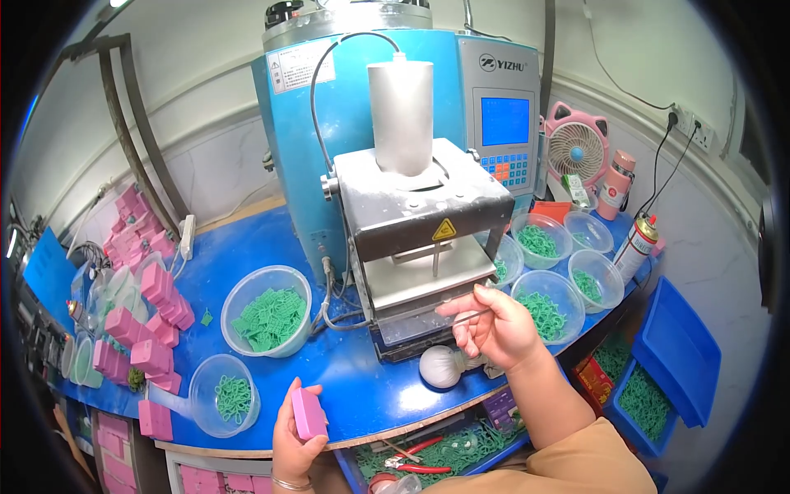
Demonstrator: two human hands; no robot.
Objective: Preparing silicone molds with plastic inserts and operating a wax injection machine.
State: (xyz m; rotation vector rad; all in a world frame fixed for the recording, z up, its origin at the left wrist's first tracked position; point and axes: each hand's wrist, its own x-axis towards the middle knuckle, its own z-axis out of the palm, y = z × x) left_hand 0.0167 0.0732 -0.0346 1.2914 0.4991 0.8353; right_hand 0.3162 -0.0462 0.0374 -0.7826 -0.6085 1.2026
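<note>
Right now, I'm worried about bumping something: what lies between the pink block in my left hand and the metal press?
In the head view, just bare blue tabletop lies between the pink block and metal press.

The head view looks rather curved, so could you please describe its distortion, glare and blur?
Head view: the front edge of the blue tabletop bows, and the corners go black; head view: glare washes the silver cylinder toward white; head view: the pink block in the left hand shows no obvious blur.
</note>
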